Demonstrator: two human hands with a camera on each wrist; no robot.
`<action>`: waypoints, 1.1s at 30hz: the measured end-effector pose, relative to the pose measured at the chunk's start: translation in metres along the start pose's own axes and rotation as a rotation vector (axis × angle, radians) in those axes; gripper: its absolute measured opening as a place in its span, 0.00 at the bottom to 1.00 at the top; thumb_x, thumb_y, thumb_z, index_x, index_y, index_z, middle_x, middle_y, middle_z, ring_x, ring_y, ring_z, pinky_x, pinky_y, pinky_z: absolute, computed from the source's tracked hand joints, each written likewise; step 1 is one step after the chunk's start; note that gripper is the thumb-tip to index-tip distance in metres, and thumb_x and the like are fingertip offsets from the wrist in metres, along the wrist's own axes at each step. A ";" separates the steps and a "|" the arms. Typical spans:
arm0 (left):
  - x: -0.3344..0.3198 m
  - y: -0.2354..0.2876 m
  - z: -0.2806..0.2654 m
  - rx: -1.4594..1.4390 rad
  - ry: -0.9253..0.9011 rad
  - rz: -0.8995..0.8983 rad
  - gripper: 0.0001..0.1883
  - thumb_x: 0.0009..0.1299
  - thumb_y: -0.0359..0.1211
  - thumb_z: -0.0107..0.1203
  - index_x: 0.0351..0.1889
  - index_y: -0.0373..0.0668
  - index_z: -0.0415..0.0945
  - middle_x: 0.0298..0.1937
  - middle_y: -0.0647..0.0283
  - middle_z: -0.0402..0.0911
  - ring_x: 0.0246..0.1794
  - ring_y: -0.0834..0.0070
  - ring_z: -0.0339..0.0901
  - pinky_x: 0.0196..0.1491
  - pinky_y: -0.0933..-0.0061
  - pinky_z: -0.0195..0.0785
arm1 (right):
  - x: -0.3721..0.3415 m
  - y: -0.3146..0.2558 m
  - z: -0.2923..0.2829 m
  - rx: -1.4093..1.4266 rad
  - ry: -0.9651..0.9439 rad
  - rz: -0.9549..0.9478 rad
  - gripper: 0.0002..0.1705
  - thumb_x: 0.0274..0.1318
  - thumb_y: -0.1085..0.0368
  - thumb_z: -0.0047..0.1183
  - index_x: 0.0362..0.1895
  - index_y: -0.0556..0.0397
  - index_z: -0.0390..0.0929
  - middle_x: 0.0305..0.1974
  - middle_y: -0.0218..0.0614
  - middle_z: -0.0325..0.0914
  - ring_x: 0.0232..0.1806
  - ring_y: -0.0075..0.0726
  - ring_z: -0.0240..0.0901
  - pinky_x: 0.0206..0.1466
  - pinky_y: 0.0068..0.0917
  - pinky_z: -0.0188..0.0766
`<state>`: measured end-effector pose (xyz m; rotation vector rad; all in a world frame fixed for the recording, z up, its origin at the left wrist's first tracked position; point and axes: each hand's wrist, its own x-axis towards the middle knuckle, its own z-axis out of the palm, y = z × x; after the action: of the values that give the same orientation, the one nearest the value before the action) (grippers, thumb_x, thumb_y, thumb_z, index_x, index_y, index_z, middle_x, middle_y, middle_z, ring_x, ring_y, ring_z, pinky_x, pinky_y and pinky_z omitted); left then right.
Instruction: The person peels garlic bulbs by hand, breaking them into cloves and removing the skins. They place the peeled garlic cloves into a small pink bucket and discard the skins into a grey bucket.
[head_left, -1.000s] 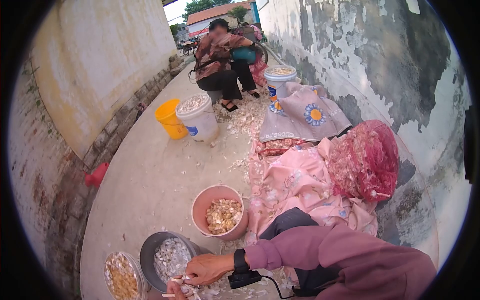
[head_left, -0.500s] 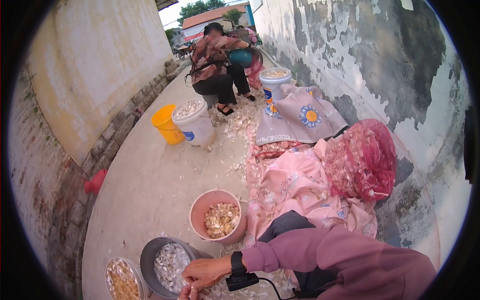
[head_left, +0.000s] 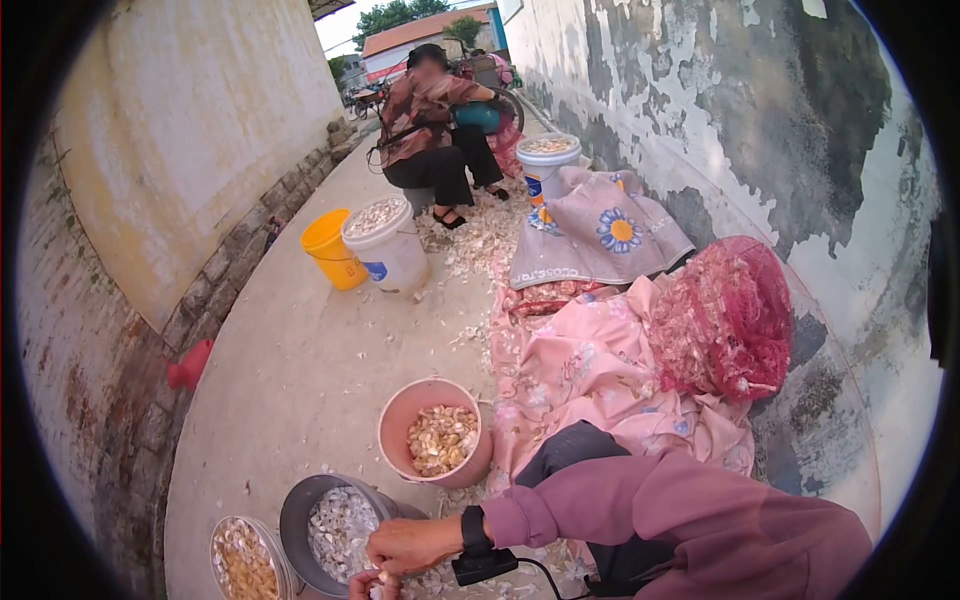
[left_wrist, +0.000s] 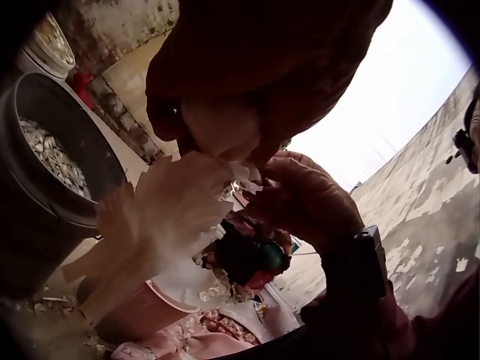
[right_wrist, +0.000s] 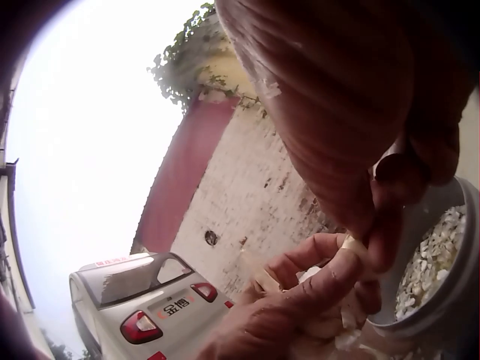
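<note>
Low in the head view my right hand [head_left: 410, 545] bends over my left hand [head_left: 375, 586], beside the grey bucket [head_left: 292, 520] of pale peelings. The left fingers grip a garlic bulb [left_wrist: 221, 129], from which a broad fan of papery skin [left_wrist: 161, 214] hangs in the left wrist view. In the right wrist view, the right thumb and finger pinch a pale edge of the garlic [right_wrist: 352, 246] against the left thumb. Part of the bulb is hidden behind the fingers.
Nearby stand a pink bucket [head_left: 395, 455] of cloves and a white bucket [head_left: 285, 555]. Pink flowered cloth [head_left: 570, 370] and a red net sack [head_left: 740, 320] of garlic lie to the right. Further off, a seated person [head_left: 430, 120] is near yellow [head_left: 345, 270] and white [head_left: 405, 260] buckets.
The pale stalk seen sticking out from the left hand a second ago no longer shows. Both hands stay close together, and the head view has shifted slightly.
</note>
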<state>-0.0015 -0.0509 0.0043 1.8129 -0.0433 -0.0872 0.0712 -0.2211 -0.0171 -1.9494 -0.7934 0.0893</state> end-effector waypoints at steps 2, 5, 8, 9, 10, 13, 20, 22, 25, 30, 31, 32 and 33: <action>0.001 -0.002 -0.001 0.024 0.027 0.029 0.11 0.71 0.38 0.61 0.38 0.41 0.76 0.31 0.71 0.72 0.28 0.84 0.63 0.31 0.81 0.56 | 0.000 0.002 -0.001 0.019 -0.008 -0.002 0.08 0.44 0.66 0.56 0.26 0.58 0.79 0.24 0.48 0.78 0.31 0.54 0.77 0.34 0.44 0.68; 0.001 0.002 -0.002 0.101 0.034 -0.045 0.11 0.71 0.38 0.61 0.37 0.41 0.76 0.27 0.72 0.70 0.25 0.85 0.61 0.28 0.82 0.53 | -0.001 0.000 -0.001 0.057 0.023 -0.005 0.08 0.41 0.66 0.57 0.25 0.59 0.80 0.23 0.49 0.78 0.30 0.55 0.77 0.34 0.43 0.70; 0.001 0.003 0.000 0.107 0.048 -0.027 0.11 0.71 0.38 0.61 0.37 0.41 0.76 0.25 0.74 0.70 0.23 0.86 0.60 0.25 0.82 0.50 | 0.000 0.000 -0.003 0.102 0.023 0.015 0.08 0.38 0.67 0.59 0.25 0.60 0.80 0.23 0.49 0.78 0.31 0.53 0.79 0.35 0.42 0.72; 0.000 0.006 0.000 0.093 0.040 -0.038 0.11 0.71 0.38 0.61 0.37 0.41 0.76 0.25 0.73 0.70 0.23 0.86 0.60 0.26 0.82 0.51 | 0.000 -0.001 -0.005 0.129 -0.015 0.038 0.08 0.38 0.68 0.59 0.25 0.60 0.81 0.23 0.48 0.79 0.31 0.52 0.80 0.35 0.41 0.72; -0.001 0.007 0.000 0.078 0.033 -0.048 0.10 0.72 0.38 0.60 0.38 0.41 0.77 0.26 0.73 0.71 0.23 0.86 0.60 0.26 0.82 0.51 | 0.000 -0.003 -0.006 0.130 -0.014 0.038 0.08 0.38 0.68 0.59 0.25 0.60 0.81 0.23 0.48 0.79 0.31 0.52 0.80 0.35 0.41 0.72; 0.002 -0.006 -0.006 0.166 0.037 -0.023 0.11 0.72 0.39 0.60 0.38 0.40 0.77 0.27 0.72 0.73 0.24 0.86 0.61 0.26 0.82 0.51 | -0.002 -0.007 -0.008 0.150 0.001 0.016 0.07 0.39 0.68 0.59 0.23 0.60 0.80 0.21 0.45 0.79 0.30 0.48 0.80 0.34 0.39 0.73; -0.002 0.005 -0.009 0.244 0.021 -0.022 0.13 0.73 0.40 0.58 0.39 0.38 0.78 0.29 0.70 0.75 0.27 0.84 0.64 0.29 0.81 0.56 | 0.002 0.006 -0.001 0.063 -0.035 -0.066 0.09 0.46 0.66 0.55 0.22 0.60 0.79 0.17 0.40 0.78 0.23 0.46 0.78 0.30 0.38 0.70; -0.002 0.006 -0.010 0.264 -0.002 0.046 0.13 0.73 0.40 0.58 0.39 0.37 0.78 0.30 0.68 0.76 0.29 0.82 0.66 0.32 0.79 0.59 | 0.002 0.004 -0.002 -0.088 -0.081 -0.105 0.10 0.50 0.66 0.53 0.24 0.60 0.79 0.20 0.38 0.81 0.25 0.45 0.79 0.30 0.37 0.70; 0.000 0.003 -0.014 0.343 -0.025 0.063 0.13 0.73 0.39 0.58 0.40 0.37 0.79 0.31 0.66 0.77 0.32 0.81 0.68 0.35 0.78 0.61 | -0.001 0.000 -0.009 0.020 -0.116 -0.134 0.11 0.50 0.65 0.52 0.24 0.60 0.78 0.20 0.40 0.80 0.25 0.47 0.79 0.30 0.40 0.69; 0.003 -0.002 -0.018 0.380 -0.039 0.075 0.13 0.73 0.39 0.58 0.41 0.37 0.79 0.30 0.66 0.78 0.29 0.81 0.67 0.32 0.79 0.61 | 0.000 -0.001 -0.013 0.016 -0.169 -0.157 0.11 0.51 0.65 0.51 0.25 0.61 0.80 0.20 0.41 0.80 0.26 0.48 0.79 0.32 0.41 0.71; 0.005 -0.002 -0.019 0.394 -0.047 0.061 0.13 0.73 0.39 0.58 0.41 0.37 0.79 0.30 0.66 0.78 0.28 0.81 0.67 0.30 0.79 0.60 | 0.001 0.000 -0.014 0.010 -0.167 -0.159 0.11 0.51 0.65 0.51 0.25 0.61 0.80 0.20 0.41 0.80 0.26 0.48 0.79 0.32 0.41 0.71; 0.005 -0.001 -0.018 0.394 -0.046 0.065 0.13 0.73 0.39 0.58 0.41 0.37 0.79 0.30 0.66 0.78 0.28 0.81 0.67 0.30 0.79 0.60 | 0.001 0.001 -0.014 0.034 -0.185 -0.154 0.11 0.51 0.65 0.51 0.25 0.61 0.80 0.20 0.40 0.80 0.26 0.48 0.79 0.33 0.41 0.71; 0.003 0.001 -0.016 0.378 -0.042 0.085 0.13 0.73 0.39 0.58 0.41 0.37 0.79 0.30 0.66 0.78 0.27 0.82 0.67 0.30 0.79 0.60 | 0.001 0.002 -0.013 0.059 -0.204 -0.149 0.12 0.52 0.64 0.51 0.26 0.60 0.81 0.20 0.40 0.80 0.27 0.48 0.79 0.33 0.41 0.71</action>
<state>0.0028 -0.0354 0.0088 2.1841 -0.1764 -0.0591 0.0783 -0.2313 -0.0117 -1.8384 -1.0556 0.2223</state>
